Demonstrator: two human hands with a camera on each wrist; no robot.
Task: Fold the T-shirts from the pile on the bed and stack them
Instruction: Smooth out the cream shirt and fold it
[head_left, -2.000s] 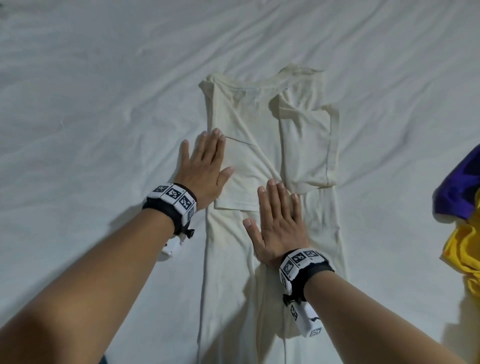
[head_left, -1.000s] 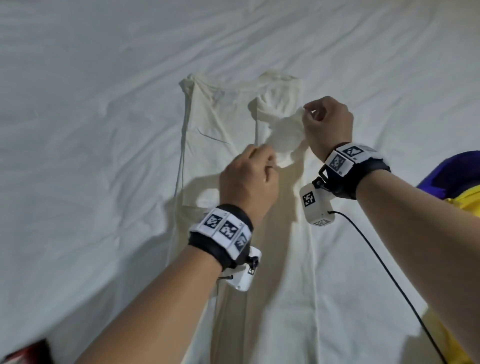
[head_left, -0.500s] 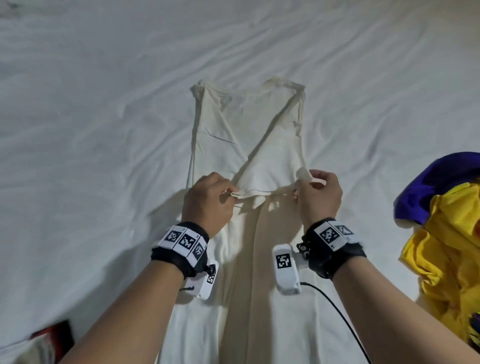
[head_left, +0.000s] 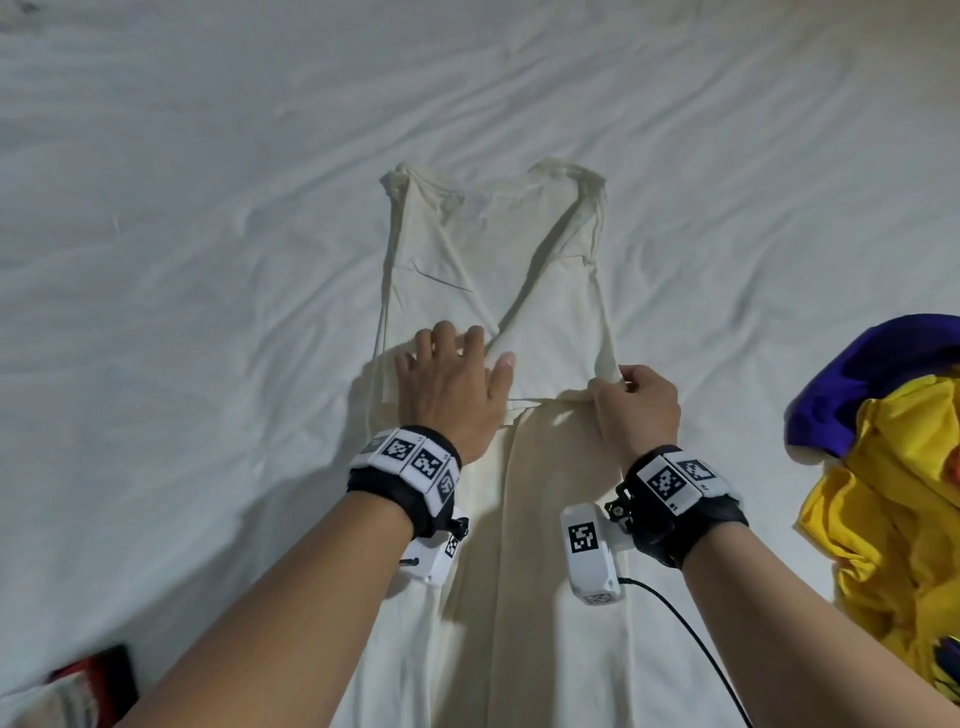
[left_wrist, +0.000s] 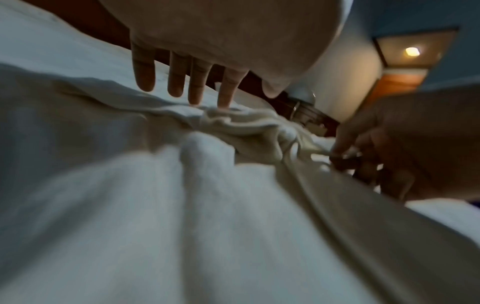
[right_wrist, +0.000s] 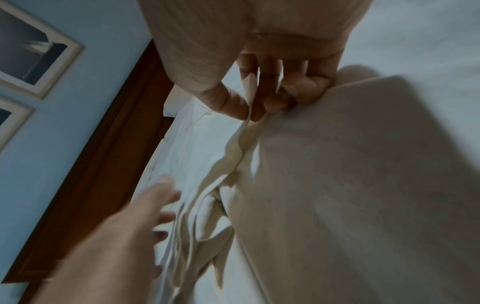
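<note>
In the head view, a cream-white cotton T-shirt (head_left: 498, 291), folded lengthwise into a narrow strip, is laid on the white wrinkled bedsheet (head_left: 208, 208). The left hand (head_left: 449, 387) is laid flat on the shirt's left half, fingers straight and slightly spread. At the shirt's right edge, a folded sleeve corner is pinched by the right hand (head_left: 636, 408), fingers curled around it. Well to the right of the shirt, a purple garment (head_left: 872, 379) and a crumpled yellow garment (head_left: 893, 519) are heaped together.

In the left wrist view, the left hand's fingers (left_wrist: 197, 86) are seen extended, tips touching the bunched shirt (left_wrist: 246, 127); the right hand (left_wrist: 389, 148) is seen at the shirt's right, blurred.

In the right wrist view, a cloth edge of the shirt (right_wrist: 337, 185) is held between thumb and fingers (right_wrist: 228, 102); the left hand (right_wrist: 145, 209) is stretched open beside it.
</note>
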